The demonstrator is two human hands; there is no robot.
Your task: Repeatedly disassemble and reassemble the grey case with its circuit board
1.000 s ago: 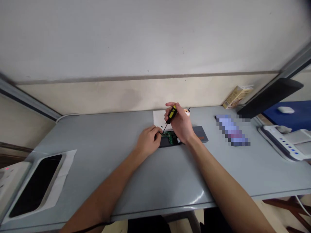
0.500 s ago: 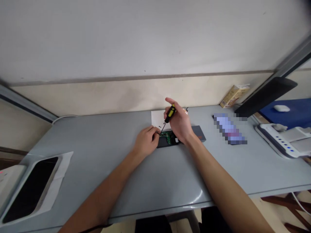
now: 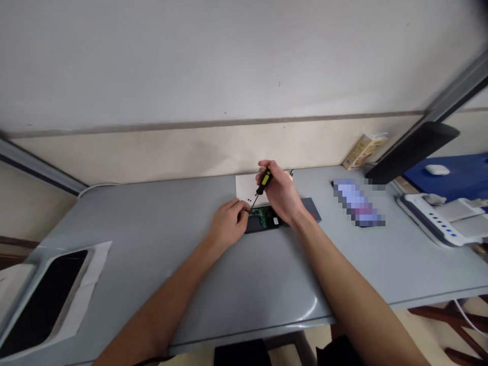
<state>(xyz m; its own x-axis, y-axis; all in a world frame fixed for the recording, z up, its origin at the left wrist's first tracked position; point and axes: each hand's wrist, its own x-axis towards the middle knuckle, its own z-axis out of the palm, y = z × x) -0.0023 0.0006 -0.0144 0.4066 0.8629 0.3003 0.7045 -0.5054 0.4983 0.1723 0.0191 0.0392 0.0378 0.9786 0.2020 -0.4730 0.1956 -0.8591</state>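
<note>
A black-and-yellow screwdriver (image 3: 266,178) is gripped in my right hand (image 3: 281,190), its shaft slanting down to the left. The tip meets the upper left end of a flat black electronic device, whose green circuit board (image 3: 263,213) lies exposed in its black casing (image 3: 254,224). My left hand (image 3: 229,222) is closed at the left end of that casing, thumb and forefinger pinched beside the tip. What sits between those fingers is too small to make out. A few tiny dark screws lie on a white paper sheet (image 3: 244,185) just behind the device.
A dark grey box (image 3: 313,208) lies right of the device, partly behind my right wrist. Further right are a phone (image 3: 356,201), a power strip (image 3: 429,221), a yellow carton (image 3: 362,151) and a black upright object (image 3: 415,152). At left, a dark-screened tablet-like device (image 3: 46,302) rests on paper.
The screwdriver handle has turned slightly, and my right forefinger, raised before, is now curled lower round its top. My left hand stays at the casing. The whole view has shifted a little.
</note>
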